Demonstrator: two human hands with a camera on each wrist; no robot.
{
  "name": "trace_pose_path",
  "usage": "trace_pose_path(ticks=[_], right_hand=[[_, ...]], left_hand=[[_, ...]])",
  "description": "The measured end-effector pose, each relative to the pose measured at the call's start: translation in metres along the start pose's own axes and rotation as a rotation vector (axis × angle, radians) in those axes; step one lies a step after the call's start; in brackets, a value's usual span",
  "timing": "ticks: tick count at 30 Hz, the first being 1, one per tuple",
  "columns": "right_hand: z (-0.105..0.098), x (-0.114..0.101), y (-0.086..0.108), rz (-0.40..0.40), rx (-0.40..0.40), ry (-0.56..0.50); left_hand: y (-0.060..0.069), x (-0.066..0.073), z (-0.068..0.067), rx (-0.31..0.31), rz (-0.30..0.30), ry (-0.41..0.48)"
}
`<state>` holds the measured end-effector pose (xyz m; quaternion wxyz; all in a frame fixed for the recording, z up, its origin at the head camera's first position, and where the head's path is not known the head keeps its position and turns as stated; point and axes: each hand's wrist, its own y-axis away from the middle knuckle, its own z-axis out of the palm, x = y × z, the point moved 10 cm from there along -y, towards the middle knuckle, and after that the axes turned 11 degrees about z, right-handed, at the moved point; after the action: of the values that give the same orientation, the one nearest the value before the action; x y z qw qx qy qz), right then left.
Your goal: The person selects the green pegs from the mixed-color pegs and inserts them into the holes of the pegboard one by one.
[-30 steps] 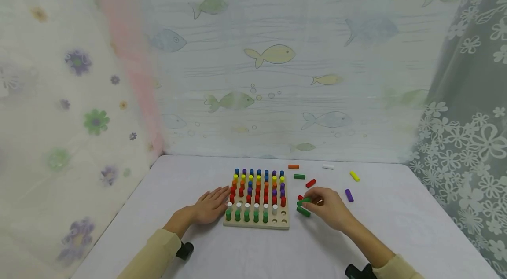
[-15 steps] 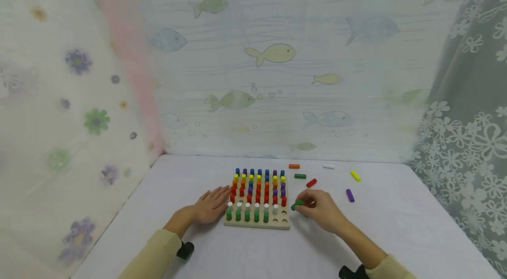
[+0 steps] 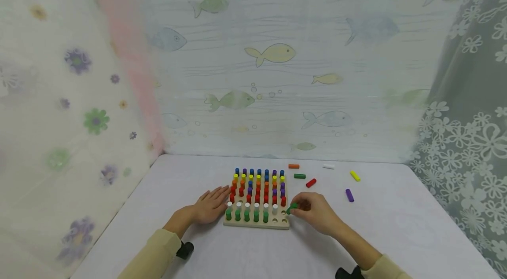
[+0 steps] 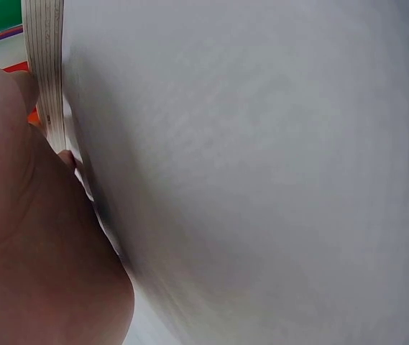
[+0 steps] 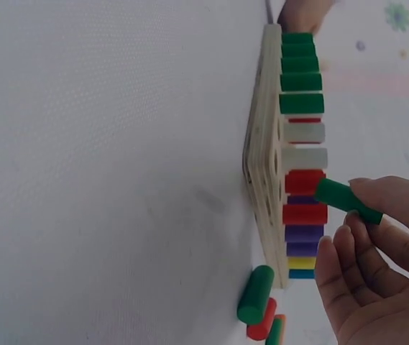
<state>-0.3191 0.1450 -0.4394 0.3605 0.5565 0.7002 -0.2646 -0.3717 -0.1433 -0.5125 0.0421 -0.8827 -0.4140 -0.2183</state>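
Observation:
My right hand (image 3: 318, 214) pinches a green peg (image 3: 292, 208) between thumb and fingers at the right edge of a wooden pegboard (image 3: 256, 225). In the right wrist view this green peg (image 5: 346, 200) is tilted and apart from the board's holes. Rows of blue, yellow, orange, red, purple, white and green pegs (image 3: 247, 216) stand in the board. Bare holes show at its near right corner. My left hand (image 3: 210, 207) lies with straight fingers on the table, fingertips at the board's left edge. The left wrist view shows the palm side (image 4: 39, 237) beside the board's side (image 4: 46, 72).
Loose pegs lie right of the board: orange (image 3: 294, 166), white (image 3: 328, 166), yellow (image 3: 354, 176), purple (image 3: 349, 195), red (image 3: 311, 183) and green (image 3: 299, 176). Another green peg (image 5: 255, 295) and a red one (image 5: 262, 320) lie below the right hand. A white cloth (image 3: 222, 252) covers the table.
My right hand has picked up the green peg and carried it left to the board's right edge, tilting it more upright. The left hand has stayed in place.

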Motion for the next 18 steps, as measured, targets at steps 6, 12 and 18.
trace_pose_path(ticks=[6, 12, 18], right_hand=[[0.006, -0.003, -0.001, -0.022, -0.008, 0.005], [0.014, -0.003, -0.003, -0.02, -0.037, -0.001], [0.026, -0.004, -0.004, -0.03, -0.075, 0.01]], left_hand=[[0.003, 0.005, -0.002, 0.0, 0.017, 0.012], [0.006, 0.014, -0.006, 0.008, 0.031, 0.041], [0.006, 0.013, -0.006, -0.014, -0.006, 0.007]])
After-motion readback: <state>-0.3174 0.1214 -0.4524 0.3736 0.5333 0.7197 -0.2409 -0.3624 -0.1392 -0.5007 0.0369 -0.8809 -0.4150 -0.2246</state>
